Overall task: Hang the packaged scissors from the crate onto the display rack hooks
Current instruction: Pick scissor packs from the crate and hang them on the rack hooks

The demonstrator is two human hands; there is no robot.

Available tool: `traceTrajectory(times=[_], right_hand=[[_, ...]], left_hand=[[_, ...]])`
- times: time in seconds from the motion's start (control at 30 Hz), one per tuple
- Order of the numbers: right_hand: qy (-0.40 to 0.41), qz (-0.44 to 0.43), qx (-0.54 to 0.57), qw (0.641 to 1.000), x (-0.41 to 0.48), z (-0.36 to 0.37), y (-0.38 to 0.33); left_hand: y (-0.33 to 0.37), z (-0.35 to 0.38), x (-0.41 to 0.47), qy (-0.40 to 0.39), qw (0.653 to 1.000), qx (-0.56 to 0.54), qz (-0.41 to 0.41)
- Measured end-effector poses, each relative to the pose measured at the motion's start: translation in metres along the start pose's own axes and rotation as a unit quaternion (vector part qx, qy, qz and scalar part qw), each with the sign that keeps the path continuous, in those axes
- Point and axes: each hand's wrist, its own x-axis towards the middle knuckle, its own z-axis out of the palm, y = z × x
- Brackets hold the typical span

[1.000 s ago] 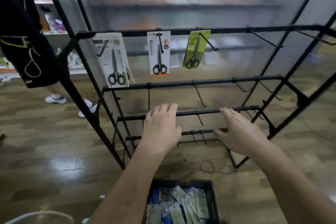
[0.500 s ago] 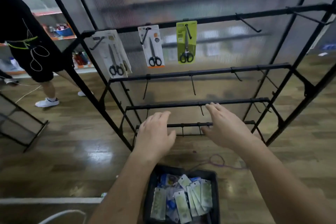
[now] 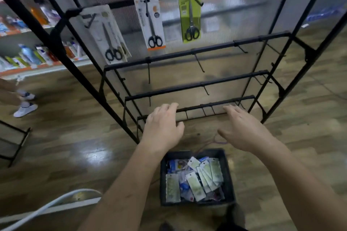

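A black crate [image 3: 229, 174] sits on the wooden floor, filled with several packaged scissors [image 3: 195, 181]. Behind it stands a black display rack [image 3: 197, 85] with rows of hooks. Three packs hang on its top bar: a white one [image 3: 109, 33], a white-and-orange one [image 3: 151, 23] and a green one [image 3: 190, 15]. My left hand [image 3: 162, 127] and my right hand [image 3: 244, 129] hover empty above the crate, fingers relaxed, in front of the lowest bar.
A person's legs in white shoes [image 3: 25, 109] stand at the left. Store shelves with goods [image 3: 32, 56] line the far left. A white hose [image 3: 47, 207] curves across the floor at lower left. A thin cord [image 3: 216, 141] lies behind the crate.
The view has tilted down, showing more of the crate. Both hands have dropped from the middle bars to the lowest bar, still empty.
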Motion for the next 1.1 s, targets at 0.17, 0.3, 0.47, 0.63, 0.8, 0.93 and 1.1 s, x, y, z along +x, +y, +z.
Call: traceTrajectory(times=[0.17, 0.3, 0.47, 0.63, 0.8, 0.93, 1.1], right_hand=[[-0.032, 0.032, -0.008, 0.999, -0.005, 0.036, -0.015], [-0.065, 0.030, -0.032, 0.997, 0.002, 0.059, -0.008], [-0.137, 0.015, -0.041, 0.990, 0.042, 0.129, 0.034], [-0.270, 0.019, -0.052, 0.961, 0.105, 0.297, 0.101], [-0.386, 0.007, -0.050, 0.921, 0.170, 0.501, 0.160], [-0.416, -0.063, -0.080, 0.904, 0.221, 0.653, 0.205], [-0.410, -0.140, -0.130, 0.892, 0.297, 0.783, 0.242]], left_hand=[[-0.038, 0.032, -0.010, -0.056, 0.998, 0.007, -0.008], [-0.043, 0.061, -0.008, -0.084, 0.996, 0.002, -0.023], [-0.056, 0.144, 0.001, -0.105, 0.993, -0.012, -0.057], [-0.106, 0.322, 0.011, -0.173, 0.981, -0.018, -0.083], [-0.183, 0.519, -0.008, -0.247, 0.959, -0.002, -0.137], [-0.220, 0.628, -0.015, -0.280, 0.951, 0.052, -0.122], [-0.240, 0.722, 0.011, -0.286, 0.954, 0.066, -0.063]])
